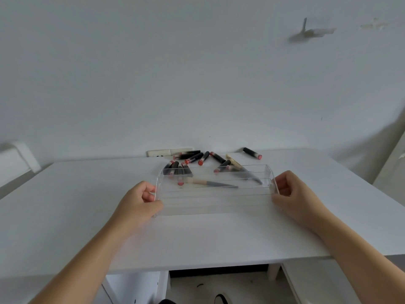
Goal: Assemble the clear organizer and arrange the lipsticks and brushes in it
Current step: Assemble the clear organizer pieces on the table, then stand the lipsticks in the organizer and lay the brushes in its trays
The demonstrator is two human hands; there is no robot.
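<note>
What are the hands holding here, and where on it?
Both grip the clear organizer: left hand at its left end wall, right hand at its right end.

Head cam, looks fwd/down over table.

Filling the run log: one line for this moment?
left hand and right hand hold organizer ends | lipsticks, brushes loose behind

Clear glossy plastic organizer on a smooth matt white table; glossy black lipsticks
</note>
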